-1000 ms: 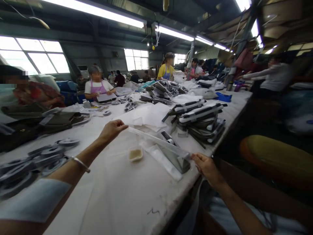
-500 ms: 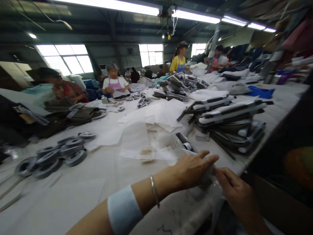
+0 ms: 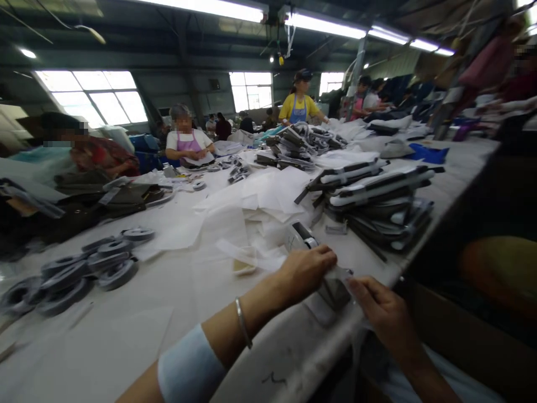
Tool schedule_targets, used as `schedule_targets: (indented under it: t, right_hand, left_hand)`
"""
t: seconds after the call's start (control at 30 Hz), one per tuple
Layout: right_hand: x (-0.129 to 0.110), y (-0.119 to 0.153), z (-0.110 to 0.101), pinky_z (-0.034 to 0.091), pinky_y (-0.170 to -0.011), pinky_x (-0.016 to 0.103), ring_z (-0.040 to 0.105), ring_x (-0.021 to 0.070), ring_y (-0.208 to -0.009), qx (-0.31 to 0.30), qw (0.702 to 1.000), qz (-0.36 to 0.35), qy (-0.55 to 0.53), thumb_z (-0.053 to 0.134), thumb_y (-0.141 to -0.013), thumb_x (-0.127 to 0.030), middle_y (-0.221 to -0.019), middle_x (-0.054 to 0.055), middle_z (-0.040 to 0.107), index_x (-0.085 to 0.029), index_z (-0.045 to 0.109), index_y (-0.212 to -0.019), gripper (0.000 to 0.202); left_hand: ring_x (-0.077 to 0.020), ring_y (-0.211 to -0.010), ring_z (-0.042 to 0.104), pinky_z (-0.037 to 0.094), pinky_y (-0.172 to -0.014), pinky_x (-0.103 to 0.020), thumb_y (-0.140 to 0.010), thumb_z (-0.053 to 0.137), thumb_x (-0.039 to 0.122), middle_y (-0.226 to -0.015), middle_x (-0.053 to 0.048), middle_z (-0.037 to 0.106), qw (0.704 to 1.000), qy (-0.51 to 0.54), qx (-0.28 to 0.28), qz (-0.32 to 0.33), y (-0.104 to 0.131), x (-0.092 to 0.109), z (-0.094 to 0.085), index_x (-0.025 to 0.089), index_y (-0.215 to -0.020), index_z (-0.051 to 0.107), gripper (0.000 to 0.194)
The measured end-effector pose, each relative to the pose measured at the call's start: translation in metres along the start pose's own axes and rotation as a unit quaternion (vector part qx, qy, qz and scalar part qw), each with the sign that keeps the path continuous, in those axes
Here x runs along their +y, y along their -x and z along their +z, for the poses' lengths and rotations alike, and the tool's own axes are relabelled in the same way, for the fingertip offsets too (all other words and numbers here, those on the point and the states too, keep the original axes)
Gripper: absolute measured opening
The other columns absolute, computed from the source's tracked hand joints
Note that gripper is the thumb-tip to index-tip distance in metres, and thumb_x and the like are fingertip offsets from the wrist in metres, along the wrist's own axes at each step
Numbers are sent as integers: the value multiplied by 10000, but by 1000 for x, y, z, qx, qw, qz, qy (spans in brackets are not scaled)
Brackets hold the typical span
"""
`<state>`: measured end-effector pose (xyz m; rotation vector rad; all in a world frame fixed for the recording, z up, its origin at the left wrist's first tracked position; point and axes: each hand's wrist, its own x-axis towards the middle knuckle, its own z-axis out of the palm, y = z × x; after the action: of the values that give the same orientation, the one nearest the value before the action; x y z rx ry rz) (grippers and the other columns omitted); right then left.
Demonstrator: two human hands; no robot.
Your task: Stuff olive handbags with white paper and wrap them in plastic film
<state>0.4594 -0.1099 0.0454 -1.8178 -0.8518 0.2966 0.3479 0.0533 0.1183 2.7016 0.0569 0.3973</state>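
Observation:
My left hand [image 3: 305,271] is closed, its fingers bent together over a grey and white device that looks like a tape dispenser [image 3: 300,232]. What its fingertips press on is hidden. A short translucent strip of tape [image 3: 340,274] stretches between both hands. My right hand [image 3: 381,308] pinches the strip's right end between thumb and fingertips. Below the strip lies a grey, dark-sided part [image 3: 335,294], partly covered by my left hand. A small tan block in a shallow tray [image 3: 244,266] sits left of my wrist, with a white paper strip [image 3: 241,252] across it.
Folded dark pieces with white padding [image 3: 381,196] are stacked on the right of the white table [image 3: 197,296]. Grey rolls [image 3: 113,257] lie at left, paper sheets [image 3: 268,193] in the middle. Co-workers stand across the table, one in a yellow shirt [image 3: 289,106]. The table edge runs along the right.
My left hand's fingers went from stretched out to bent together. Both hands sit further left in view, and the whole scene has shifted left. The paper strip by the tan block has changed position.

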Motion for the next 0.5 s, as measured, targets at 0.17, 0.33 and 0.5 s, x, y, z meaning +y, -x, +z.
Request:
schedule_targets:
  t: [0.17,0.33,0.5]
  right_hand:
    - [-4,-6,7,324,-495,247,370,131,-558,-1,996,18,-82,581,-806,-683,-581,-18,440,-191,612,-694,505]
    - [-1,-9,12,293,-502,246,350,121,-563,1,991,35,-127,633,-759,-693,-581,-27,428,-181,589,-672,521]
    - [-3,-8,5,320,-527,243,383,116,-565,-51,984,40,-164,675,-749,-667,-585,-32,451,-183,565,-664,503]
  left_hand:
    - [-115,-545,469,350,-535,-205,-768,583,93,-599,21,506,923,336,38,-182,-14,-23,-12,201,-736,605,115]
    - [-92,-452,486,377,-441,-194,-833,457,248,-635,-1,569,857,450,53,-246,-23,-32,-2,179,-746,525,130]
    - [-39,-381,402,248,-358,-164,-758,500,188,-794,-62,675,730,612,85,-293,-32,-19,9,149,-924,548,177]
